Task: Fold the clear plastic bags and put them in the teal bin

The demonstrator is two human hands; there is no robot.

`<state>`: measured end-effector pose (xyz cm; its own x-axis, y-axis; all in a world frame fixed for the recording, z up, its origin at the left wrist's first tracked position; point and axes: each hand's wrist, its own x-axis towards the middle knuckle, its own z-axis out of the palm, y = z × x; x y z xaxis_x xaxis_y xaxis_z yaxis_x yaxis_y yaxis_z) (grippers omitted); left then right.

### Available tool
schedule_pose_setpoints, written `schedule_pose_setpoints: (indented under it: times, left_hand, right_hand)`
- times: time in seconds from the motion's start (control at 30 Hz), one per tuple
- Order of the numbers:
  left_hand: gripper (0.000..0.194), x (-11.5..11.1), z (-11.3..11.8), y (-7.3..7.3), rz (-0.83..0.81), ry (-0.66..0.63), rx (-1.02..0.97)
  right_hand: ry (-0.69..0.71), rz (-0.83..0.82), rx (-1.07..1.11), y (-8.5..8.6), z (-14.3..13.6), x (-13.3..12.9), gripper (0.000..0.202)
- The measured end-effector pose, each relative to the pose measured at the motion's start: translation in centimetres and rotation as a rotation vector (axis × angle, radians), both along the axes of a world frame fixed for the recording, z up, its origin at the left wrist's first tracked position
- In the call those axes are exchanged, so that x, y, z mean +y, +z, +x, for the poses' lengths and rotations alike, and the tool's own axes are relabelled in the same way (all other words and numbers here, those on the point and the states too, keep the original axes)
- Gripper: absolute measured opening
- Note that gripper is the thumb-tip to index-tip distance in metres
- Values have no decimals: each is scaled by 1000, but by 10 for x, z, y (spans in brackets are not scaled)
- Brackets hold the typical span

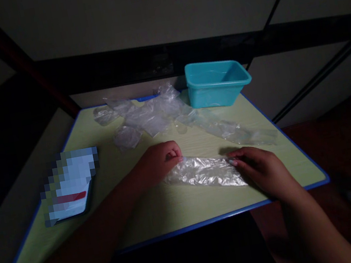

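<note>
A clear plastic bag [208, 172] lies stretched out lengthwise near the front of the small table, crinkled and shiny. My left hand [162, 159] pinches its upper left edge, fingers curled in. At the other end, my right hand [258, 166] grips the upper right edge between thumb and fingers. Beyond my hands is a loose heap of clear plastic bags [148, 116]. Another long clear bag [230, 131] trails from that heap toward the right side of the table.
A turquoise plastic bin [218, 92] stands at the table's back right corner. On the left lies a phone [71, 186] with its lit screen partly pixelated. The pale table [143, 221] has a blue rim. Behind it rise pale panels [140, 10].
</note>
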<state>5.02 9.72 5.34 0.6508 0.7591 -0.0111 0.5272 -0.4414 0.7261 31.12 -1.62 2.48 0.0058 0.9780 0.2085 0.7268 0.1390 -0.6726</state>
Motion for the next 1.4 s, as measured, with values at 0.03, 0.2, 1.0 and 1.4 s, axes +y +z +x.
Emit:
schedule_pose_setpoints:
  times: [0.03, 0.2, 1.0, 1.4]
  left_hand:
    - [10, 0, 0, 0, -19, 4, -7]
    - [15, -1, 2, -1, -30, 32, 20]
    - [12, -3, 1, -1, 90, -49, 60]
    - [13, -1, 1, -6, 211, -87, 86]
  right_hand:
    - [-9, -1, 10, -1, 0, 0, 21]
    - [-61, -8, 5, -4, 1, 1, 23]
    - [-160, -74, -196, 10, -12, 11, 19]
    - [-176, -68, -230, 7, -11, 13, 18]
